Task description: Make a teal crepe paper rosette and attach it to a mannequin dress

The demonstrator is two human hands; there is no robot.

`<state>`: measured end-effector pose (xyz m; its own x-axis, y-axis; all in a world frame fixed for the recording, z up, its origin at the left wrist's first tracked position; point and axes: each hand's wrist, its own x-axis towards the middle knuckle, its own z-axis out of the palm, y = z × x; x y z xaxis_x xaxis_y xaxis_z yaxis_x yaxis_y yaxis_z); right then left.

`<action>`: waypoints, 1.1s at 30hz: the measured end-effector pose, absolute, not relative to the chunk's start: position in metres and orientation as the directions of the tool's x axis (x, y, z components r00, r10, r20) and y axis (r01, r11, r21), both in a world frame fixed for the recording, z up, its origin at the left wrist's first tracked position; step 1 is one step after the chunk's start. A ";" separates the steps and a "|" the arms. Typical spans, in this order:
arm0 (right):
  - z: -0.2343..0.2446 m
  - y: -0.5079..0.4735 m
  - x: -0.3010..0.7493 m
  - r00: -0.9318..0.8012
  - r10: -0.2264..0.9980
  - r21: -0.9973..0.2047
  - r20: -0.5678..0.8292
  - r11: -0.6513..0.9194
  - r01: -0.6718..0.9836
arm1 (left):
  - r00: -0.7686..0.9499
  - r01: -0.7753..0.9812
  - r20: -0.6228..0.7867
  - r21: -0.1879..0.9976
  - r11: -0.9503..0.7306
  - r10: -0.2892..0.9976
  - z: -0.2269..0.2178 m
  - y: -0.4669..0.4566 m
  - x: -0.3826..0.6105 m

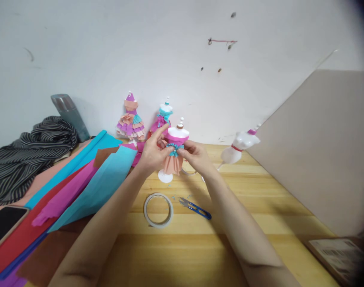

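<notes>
A small white dress form stands upright on its round base, wearing a pink paper top and a peach paper skirt. Round its waist runs a gathered blue crepe paper strip. My left hand pinches the strip from the left, the thumb at the front and other fingers partly behind the form. From the right, my right hand pinches the strip too, thumb near the middle of the waist. In front lie a roll of double-sided tape and blue thread snips, with tiny blue scraps nearby.
Behind stand a dress form in a ruffled paper dress and one in blue and pink. A bare white form is at right. Crepe paper sheets, a phone, striped cloth and a bottle occupy the left.
</notes>
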<state>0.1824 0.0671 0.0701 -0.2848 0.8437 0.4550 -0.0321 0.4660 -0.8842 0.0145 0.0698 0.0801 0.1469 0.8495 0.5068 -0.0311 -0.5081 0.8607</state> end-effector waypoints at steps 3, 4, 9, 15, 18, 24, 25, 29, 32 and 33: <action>0.069 0.068 0.180 -0.248 0.857 -0.887 0.451 0.461 -0.017 | 0.122 -0.023 0.524 0.851 -0.525 0.843 0.079 0.068 0.018; 0.069 0.068 0.180 -0.241 0.861 -0.888 0.447 0.459 -0.006 | 0.112 -0.023 0.528 0.848 -0.529 0.842 0.078 0.067 0.019; 0.070 0.068 0.180 -0.245 0.865 -0.889 0.439 0.457 0.021 | 0.063 -0.021 0.534 0.845 -0.534 0.843 0.077 0.067 0.020; 0.072 0.068 0.185 -0.280 0.849 -0.879 0.447 0.476 0.039 | 0.119 -0.121 0.514 0.857 -0.501 0.850 0.077 0.072 0.015; 0.071 0.067 0.188 -0.277 0.851 -0.874 0.446 0.481 0.067 | 0.121 -0.146 0.502 0.862 -0.485 0.856 0.077 0.073 0.014; 0.075 0.064 0.189 -0.294 0.840 -0.849 0.457 0.510 0.139 | 0.131 -0.103 0.498 0.867 -0.488 0.857 0.081 0.072 0.010; 0.077 0.064 0.189 -0.292 0.837 -0.843 0.463 0.517 0.146 | 0.122 -0.086 0.508 0.861 -0.501 0.853 0.082 0.071 0.009; 0.080 0.062 0.190 -0.267 0.842 -0.842 0.468 0.517 0.154 | 0.088 -0.030 0.543 0.840 -0.542 0.835 0.085 0.072 0.005; 0.076 0.063 0.190 -0.279 0.842 -0.855 0.461 0.505 0.114 | 0.110 -0.038 0.540 0.842 -0.539 0.835 0.087 0.072 0.003; 0.075 0.064 0.190 -0.282 0.842 -0.857 0.460 0.504 0.106 | 0.116 -0.046 0.530 0.848 -0.528 0.840 0.087 0.072 0.002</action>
<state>0.1897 0.0638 0.0748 -0.2820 0.8420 0.4600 0.1060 0.5038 -0.8573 0.0017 0.0723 0.0875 0.1163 0.8400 0.5299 -0.0460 -0.5284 0.8477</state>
